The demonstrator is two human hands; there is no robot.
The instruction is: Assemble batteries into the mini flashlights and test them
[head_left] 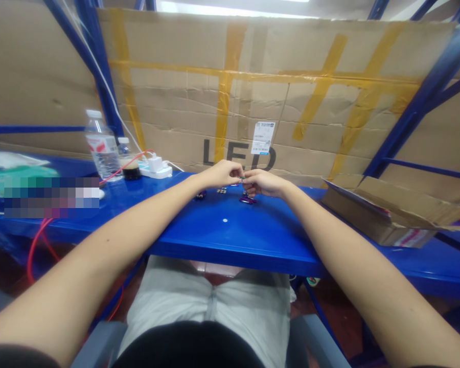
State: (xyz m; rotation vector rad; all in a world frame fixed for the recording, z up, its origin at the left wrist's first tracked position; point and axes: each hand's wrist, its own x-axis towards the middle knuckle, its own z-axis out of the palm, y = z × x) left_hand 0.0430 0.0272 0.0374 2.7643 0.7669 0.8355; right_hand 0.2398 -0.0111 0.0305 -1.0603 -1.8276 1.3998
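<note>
Fingers of my left hand (222, 174) and right hand (266, 181) are pinching a small greenish piece (244, 178) above the bench (199, 230), and it could be slipping if either pinch is loosening.

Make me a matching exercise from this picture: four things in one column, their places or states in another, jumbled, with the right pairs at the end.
Things
1. Left hand
2. Purple pieces
3. Carton
4. Large bottle

Places or states
A. to the far right, flaps open
B. above the blue table, fingertips close to those of the right hand
C. standing to the left, with a white cap
D. on the table, just below the right hand in the picture

Pairs: 1-B, 2-D, 3-A, 4-C
</note>
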